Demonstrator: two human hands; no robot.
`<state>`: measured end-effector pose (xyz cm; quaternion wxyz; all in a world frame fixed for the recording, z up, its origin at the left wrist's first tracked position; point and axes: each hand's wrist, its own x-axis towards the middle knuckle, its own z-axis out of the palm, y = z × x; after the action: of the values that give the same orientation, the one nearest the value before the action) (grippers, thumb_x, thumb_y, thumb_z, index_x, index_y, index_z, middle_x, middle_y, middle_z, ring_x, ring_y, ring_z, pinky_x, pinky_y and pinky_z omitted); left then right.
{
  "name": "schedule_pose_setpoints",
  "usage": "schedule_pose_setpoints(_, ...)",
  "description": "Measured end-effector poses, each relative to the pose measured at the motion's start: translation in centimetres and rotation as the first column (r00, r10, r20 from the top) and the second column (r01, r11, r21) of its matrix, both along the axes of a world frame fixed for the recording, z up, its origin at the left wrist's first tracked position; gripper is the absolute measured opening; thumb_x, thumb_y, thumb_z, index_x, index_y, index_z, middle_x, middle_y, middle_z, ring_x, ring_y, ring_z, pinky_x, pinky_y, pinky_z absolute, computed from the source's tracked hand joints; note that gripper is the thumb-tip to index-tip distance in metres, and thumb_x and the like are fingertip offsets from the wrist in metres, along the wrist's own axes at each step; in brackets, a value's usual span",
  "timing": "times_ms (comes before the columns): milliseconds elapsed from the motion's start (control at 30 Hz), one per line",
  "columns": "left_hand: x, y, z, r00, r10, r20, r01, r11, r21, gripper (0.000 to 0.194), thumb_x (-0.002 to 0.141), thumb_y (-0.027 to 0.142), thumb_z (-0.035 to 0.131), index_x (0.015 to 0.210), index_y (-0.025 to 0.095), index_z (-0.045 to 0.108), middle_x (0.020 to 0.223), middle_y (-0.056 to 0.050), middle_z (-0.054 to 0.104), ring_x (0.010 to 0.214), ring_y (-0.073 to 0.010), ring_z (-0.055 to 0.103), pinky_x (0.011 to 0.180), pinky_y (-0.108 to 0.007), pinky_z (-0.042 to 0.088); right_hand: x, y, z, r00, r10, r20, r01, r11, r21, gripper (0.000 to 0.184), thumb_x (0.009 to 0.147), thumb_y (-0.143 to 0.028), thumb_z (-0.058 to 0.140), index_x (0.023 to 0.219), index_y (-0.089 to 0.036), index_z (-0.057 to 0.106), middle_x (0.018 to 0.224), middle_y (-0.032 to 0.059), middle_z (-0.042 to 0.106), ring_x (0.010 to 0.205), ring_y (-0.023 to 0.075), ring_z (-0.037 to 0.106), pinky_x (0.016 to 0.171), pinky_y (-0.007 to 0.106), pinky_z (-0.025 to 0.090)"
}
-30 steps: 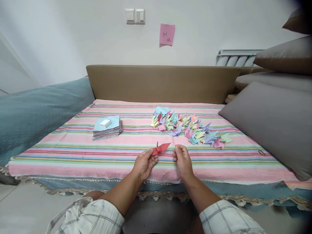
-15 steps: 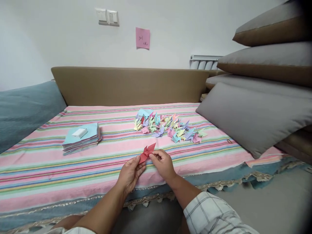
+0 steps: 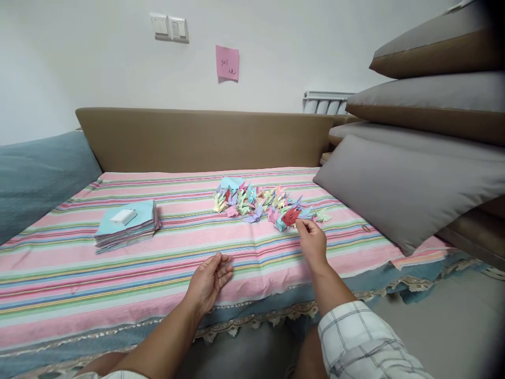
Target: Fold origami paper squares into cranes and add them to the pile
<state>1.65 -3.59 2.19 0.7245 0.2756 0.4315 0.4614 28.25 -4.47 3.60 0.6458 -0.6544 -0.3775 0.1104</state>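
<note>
Between the thumb and fingers of my right hand [image 3: 313, 243] is a red origami crane [image 3: 291, 216], held at the front right of a heap of paper cranes [image 3: 256, 200]. The heap mixes pink, yellow, purple, green and blue birds, and the red one overlaps some of them in view. Nearer to me, my left hand [image 3: 209, 281] rests over the striped cloth [image 3: 169, 273] with its fingers loosely curled and apart, holding nothing.
On the left lies a stack of coloured paper squares [image 3: 126, 231], topped by a small white block [image 3: 123, 217]. Grey cushions [image 3: 394, 179] are piled at the right. A brown backrest [image 3: 205, 139] runs along the wall, which bears a pink note [image 3: 228, 62].
My right hand has carried the red crane rightward and away from me to the heap. My left hand has let go of it and stays at about the same spot.
</note>
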Motion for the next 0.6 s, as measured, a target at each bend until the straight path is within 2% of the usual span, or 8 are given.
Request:
schedule_pose_setpoints(100,0.1,0.0,0.0,1.000,-0.008,-0.011,0.008,1.000,0.001,0.015,0.084,0.023,0.055,0.081,0.010,0.062,0.078,-0.007,0.068,0.058,-0.0097,0.064,0.055,-0.020,0.055,-1.2,0.3,-0.6,0.983,0.174,0.050,-0.169,0.981,-0.092,0.031,0.074,-0.044,0.053,0.080,-0.017,0.068,0.076,0.0033,0.067,0.072,0.0186,0.057,0.066,0.027,0.041)
schedule_pose_setpoints(167,0.1,-0.1,0.1,1.000,-0.011,-0.016,0.011,1.000,-0.003,0.015,0.084,0.023,0.055,0.081,0.010,0.062,0.077,-0.007,0.068,0.058,-0.0096,0.064,0.055,-0.020,0.055,-2.5,0.8,-1.1,0.941,0.330,0.078,-0.308,0.928,-0.207,0.028,0.073,-0.041,0.054,0.075,-0.018,0.069,0.073,0.0018,0.067,0.071,0.0183,0.058,0.065,0.026,0.041)
schedule_pose_setpoints(233,0.1,-0.1,0.1,1.000,-0.009,-0.018,0.009,1.000,-0.006,0.014,0.084,0.023,0.055,0.080,0.011,0.062,0.079,-0.007,0.068,0.058,-0.0095,0.064,0.055,-0.020,0.055,-3.5,1.5,-1.5,0.903,0.411,0.121,-0.363,0.884,-0.294,0.026,0.074,-0.039,0.052,0.071,-0.019,0.068,0.069,0.0003,0.066,0.067,0.0173,0.058,0.062,0.026,0.039)
schedule_pose_setpoints(433,-0.3,0.0,0.0,1.000,-0.018,-0.023,0.018,1.000,-0.011,0.013,0.083,0.023,0.057,0.079,0.011,0.062,0.083,-0.007,0.069,0.059,-0.0096,0.064,0.055,-0.020,0.054,-3.9,3.9,-2.7,0.914,0.368,0.170,-0.283,0.880,-0.380,0.026,0.073,-0.037,0.048,0.063,-0.020,0.066,0.062,-0.0011,0.064,0.061,0.0161,0.057,0.054,0.024,0.036)
schedule_pose_setpoints(600,-0.3,-0.1,0.1,0.999,-0.022,-0.023,0.022,1.000,-0.015,0.013,0.083,0.022,0.056,0.080,0.011,0.063,0.079,-0.006,0.068,0.058,-0.0096,0.064,0.055,-0.020,0.054,-3.4,5.2,-3.1,0.910,0.385,0.150,-0.299,0.864,-0.404,0.029,0.074,-0.038,0.046,0.062,-0.020,0.065,0.057,-0.0009,0.063,0.054,0.0147,0.055,0.050,0.024,0.034)
